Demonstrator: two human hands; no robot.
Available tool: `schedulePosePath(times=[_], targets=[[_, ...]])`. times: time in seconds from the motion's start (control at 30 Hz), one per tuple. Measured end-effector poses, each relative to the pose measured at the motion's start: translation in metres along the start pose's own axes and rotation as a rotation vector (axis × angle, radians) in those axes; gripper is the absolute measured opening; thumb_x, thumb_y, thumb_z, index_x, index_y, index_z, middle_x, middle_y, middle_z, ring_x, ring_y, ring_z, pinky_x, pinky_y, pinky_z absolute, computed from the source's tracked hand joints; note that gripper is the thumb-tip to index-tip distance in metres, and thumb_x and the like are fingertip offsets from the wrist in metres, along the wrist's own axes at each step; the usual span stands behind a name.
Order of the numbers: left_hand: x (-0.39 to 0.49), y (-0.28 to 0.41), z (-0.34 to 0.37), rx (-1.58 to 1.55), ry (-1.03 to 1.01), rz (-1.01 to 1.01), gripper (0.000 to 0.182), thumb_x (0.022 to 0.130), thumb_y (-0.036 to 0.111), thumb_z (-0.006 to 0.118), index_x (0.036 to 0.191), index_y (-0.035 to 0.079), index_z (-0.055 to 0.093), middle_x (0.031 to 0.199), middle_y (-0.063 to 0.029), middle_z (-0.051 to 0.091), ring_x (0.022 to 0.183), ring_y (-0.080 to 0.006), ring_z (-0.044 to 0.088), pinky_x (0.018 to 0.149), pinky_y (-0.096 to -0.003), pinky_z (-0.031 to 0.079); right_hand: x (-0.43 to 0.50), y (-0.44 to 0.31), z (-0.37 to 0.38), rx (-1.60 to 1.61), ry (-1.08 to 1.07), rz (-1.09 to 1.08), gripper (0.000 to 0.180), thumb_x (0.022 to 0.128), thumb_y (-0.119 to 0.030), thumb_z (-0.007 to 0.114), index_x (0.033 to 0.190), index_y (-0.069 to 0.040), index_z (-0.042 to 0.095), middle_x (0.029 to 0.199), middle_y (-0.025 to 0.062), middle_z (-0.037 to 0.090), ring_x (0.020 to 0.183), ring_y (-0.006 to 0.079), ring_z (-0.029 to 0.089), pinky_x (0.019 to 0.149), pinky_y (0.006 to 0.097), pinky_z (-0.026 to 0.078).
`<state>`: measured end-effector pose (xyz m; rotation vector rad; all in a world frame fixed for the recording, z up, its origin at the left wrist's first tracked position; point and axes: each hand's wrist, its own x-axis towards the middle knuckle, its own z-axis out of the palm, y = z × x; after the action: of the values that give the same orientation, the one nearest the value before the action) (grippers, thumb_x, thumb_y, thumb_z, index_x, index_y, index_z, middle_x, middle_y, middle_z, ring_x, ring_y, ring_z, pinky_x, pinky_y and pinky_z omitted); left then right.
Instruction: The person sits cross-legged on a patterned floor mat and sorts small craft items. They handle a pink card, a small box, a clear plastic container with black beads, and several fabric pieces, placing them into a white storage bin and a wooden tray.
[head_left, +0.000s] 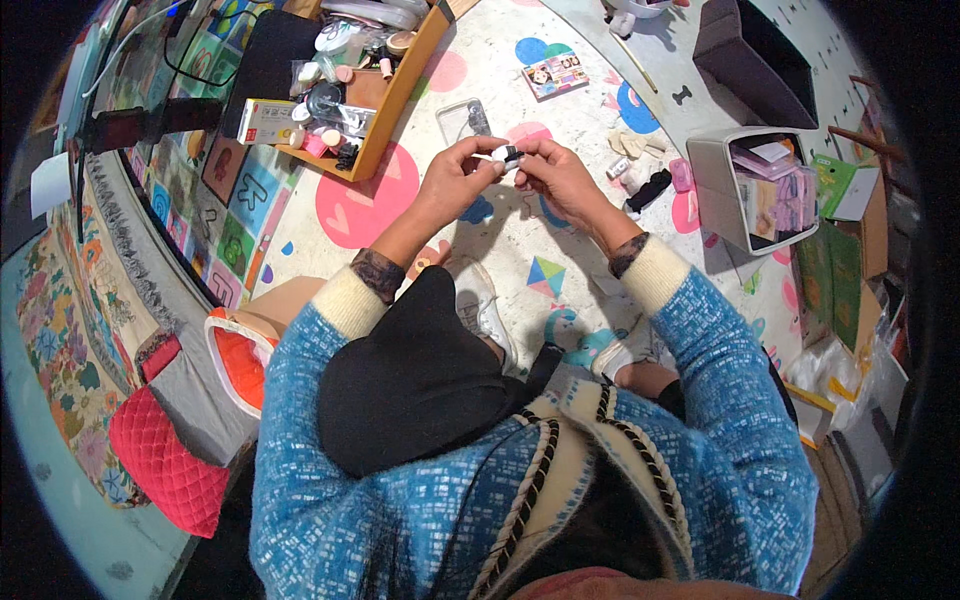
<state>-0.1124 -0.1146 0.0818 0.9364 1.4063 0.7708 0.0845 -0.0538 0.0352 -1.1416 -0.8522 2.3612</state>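
Both my hands meet over the patterned floor mat (480, 67). Between the fingertips is a small black-and-white object (508, 155), too small to identify. My left hand (466, 174) pinches its left side, and my right hand (559, 180) has its fingers closed on the right side. Just beyond my left hand lies a clear phone case (459, 120) on the mat. To the right of my right hand are a black fabric bundle (649, 191), a small white bottle (618, 167), a pink case (681, 175) and a few beige pieces (634, 144).
A wooden drawer (386, 112) full of cosmetics and small items stands at the upper left. A colorful printed box (555, 76) lies beyond my hands. A white storage bin (701, 180) and a dark open box (739, 67) are at the right. A red-lined bin (240, 360) stands at the left.
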Motion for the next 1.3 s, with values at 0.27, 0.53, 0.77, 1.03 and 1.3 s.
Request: schedulePosePath(times=[0.27,0.53,0.77,1.03,1.3], targets=[[-0.002,0.006,0.001,-0.163,0.064,0.008,0.027,0.093,0.009,0.062,0.118,0.000,0.060,0.100,-0.0080,0.068,0.090,-0.0137,0.068,0.083,-0.0280,0.056,-0.013,-0.015,0.011,-0.206,0.027,-0.302,0.019,0.094,-0.010,0.065,0.112,-0.004,0.062,0.098,0.0015,0.066,0.082,0.0080,0.063,0.072,0.0230,0.052],[-0.005,0.016,-0.001,-0.227,0.097,0.000,0.024,0.093,0.007,0.061,0.116,-0.001,0.061,0.099,-0.0079,0.069,0.087,-0.0120,0.069,0.078,-0.0253,0.057,-0.018,-0.029,0.022,-0.419,0.012,-0.470,0.014,0.095,-0.011,0.065,0.106,-0.002,0.064,0.094,0.0013,0.066,0.081,0.0075,0.063,0.072,0.0231,0.053],[-0.008,0.026,0.006,-0.294,0.025,0.090,0.029,0.095,0.010,0.064,0.122,0.001,0.059,0.104,-0.0067,0.067,0.090,-0.0125,0.069,0.080,-0.0259,0.058,-0.020,-0.034,0.022,-0.387,0.036,-0.408,0.015,0.097,-0.014,0.063,0.105,-0.001,0.063,0.090,0.0012,0.066,0.077,0.0063,0.061,0.069,0.0219,0.052],[-0.006,0.025,0.003,-0.468,0.013,-0.112,0.025,0.099,0.019,0.063,0.116,0.001,0.062,0.101,-0.0062,0.068,0.088,-0.0129,0.069,0.080,-0.0270,0.059,-0.026,-0.040,0.022,-0.431,-0.014,-0.455,0.017,0.098,-0.014,0.063,0.109,-0.001,0.064,0.090,0.0018,0.066,0.077,0.0067,0.061,0.068,0.0220,0.051],[-0.007,0.027,0.001,-0.636,-0.019,-0.185,0.029,0.102,0.024,0.058,0.117,-0.001,0.059,0.101,-0.0085,0.067,0.092,-0.0154,0.070,0.082,-0.0264,0.059,-0.023,-0.046,0.022,-0.214,0.038,-0.229,0.020,0.099,-0.016,0.061,0.110,0.000,0.063,0.089,0.0030,0.065,0.074,0.0074,0.060,0.069,0.0226,0.052]])
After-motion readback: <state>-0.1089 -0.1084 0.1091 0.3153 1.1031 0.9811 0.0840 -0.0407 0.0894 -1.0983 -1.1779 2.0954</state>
